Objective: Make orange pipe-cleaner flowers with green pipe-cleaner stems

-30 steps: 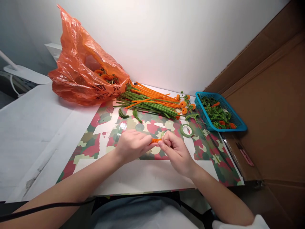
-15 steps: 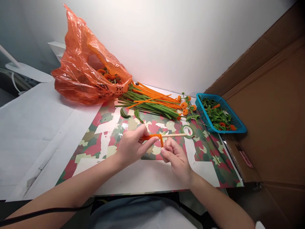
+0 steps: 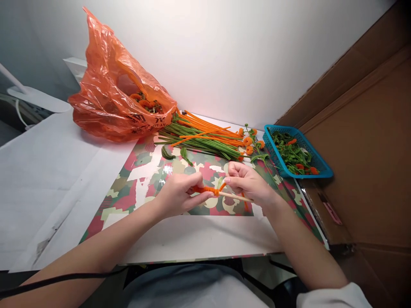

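— Coiling round a thin wooden stick [image 3: 236,196], is that an orange pipe cleaner [image 3: 208,189]?

— Yes, just below the middle of the frame. The coil sits on the left part of the stick, and the bare wood runs out to the lower right, under the right hand [image 3: 248,182].

— How do the hands sit?

— The left hand [image 3: 178,194] comes in from the lower left, forearm stretched across the bottom of the frame, fingers curled and pinching the coiled end of the stick. The right hand reaches in from the lower right with the wrist bent, knuckles up, thumb and forefinger nipping the loose end of the orange pipe cleaner just beside the coil. Both are closed on the work, held a little above the camouflage-patterned sheet [image 3: 141,179].

— And around them?

— Beyond the hands, toward the upper middle, lies a bundle of green and orange pipe cleaners [image 3: 202,136], with a few small orange flowers [image 3: 248,143] at its right end. A blue basket [image 3: 321,169] of green and orange pieces stands right of centre, against a brown cardboard wall [image 3: 369,128]. In the upper left slumps an orange plastic bag [image 3: 112,102], open, with more orange pieces inside. A white lamp [image 3: 35,98] shows at the far left edge.
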